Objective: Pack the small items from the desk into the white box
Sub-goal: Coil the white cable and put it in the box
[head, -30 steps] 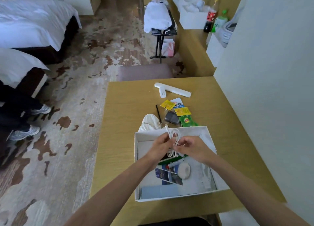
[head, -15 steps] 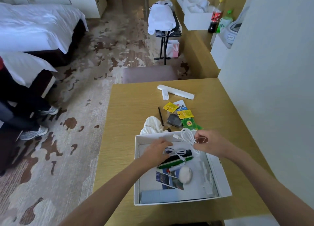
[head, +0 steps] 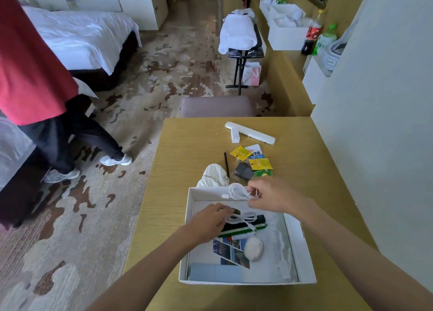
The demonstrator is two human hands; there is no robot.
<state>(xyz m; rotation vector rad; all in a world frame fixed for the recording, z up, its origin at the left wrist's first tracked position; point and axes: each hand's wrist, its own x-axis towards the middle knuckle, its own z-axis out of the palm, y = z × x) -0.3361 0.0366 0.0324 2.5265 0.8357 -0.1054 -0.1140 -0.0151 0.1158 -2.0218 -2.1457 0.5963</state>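
Right hand (head: 274,194) pinches a coiled white cable (head: 237,190) above the white box (head: 304,247). Left hand (head: 208,221) fingers grip a second cable (head: 247,216) inside. The blue-white packet (head: 255,152) lettering is illegible.

White box (head: 301,251) open, white cable (head: 237,191) at far rim

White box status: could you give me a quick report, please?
Right hand pinches coiled white cable over far wall of white cardboard box. Left hand holds second white cable inside. Nothing blocking.
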